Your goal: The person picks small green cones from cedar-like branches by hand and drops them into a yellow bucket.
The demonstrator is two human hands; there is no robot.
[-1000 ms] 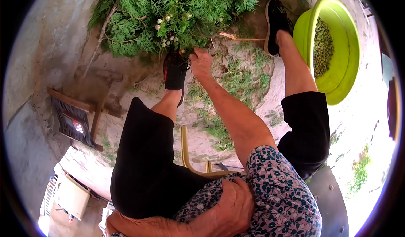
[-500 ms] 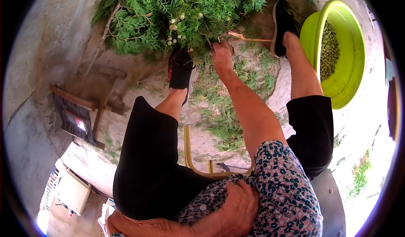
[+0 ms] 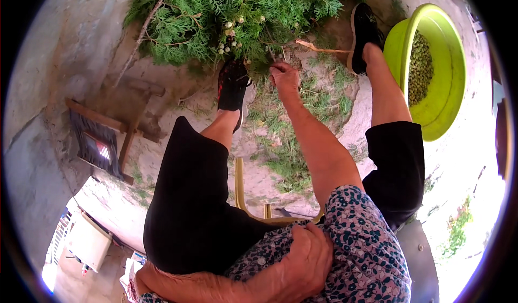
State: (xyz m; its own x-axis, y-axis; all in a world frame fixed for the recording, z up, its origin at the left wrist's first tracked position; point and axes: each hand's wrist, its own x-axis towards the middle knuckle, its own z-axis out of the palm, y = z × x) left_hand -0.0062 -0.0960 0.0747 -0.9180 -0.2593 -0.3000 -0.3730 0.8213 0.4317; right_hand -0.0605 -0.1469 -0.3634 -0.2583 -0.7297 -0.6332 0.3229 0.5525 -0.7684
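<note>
My right hand [image 3: 285, 79] is just below the lower edge of a pile of green conifer branches [image 3: 189, 20], right of my black left shoe [image 3: 232, 82]; its fingers are pinched, on what I cannot make out. Small pale cones [image 3: 231, 41] cluster in the foliage above that shoe. My left hand [image 3: 299, 262] rests against my floral top [image 3: 367, 238] at my lap, fingers curled, what is in them hidden.
A lime-green basin [image 3: 442, 103] holding small greenish pieces [image 3: 421, 68] stands beside my right foot. At left are a wooden stool [image 3: 100, 146] with dark fabric and a concrete wall [image 3: 38, 109]. Plant scraps [image 3: 291, 168] litter the ground; a bare stick [image 3: 329, 49] lies near my right shoe.
My right hand has moved rightward from beside my left shoe, then a little down from the foliage. My left hand stays at my lap. The view has shifted slightly.
</note>
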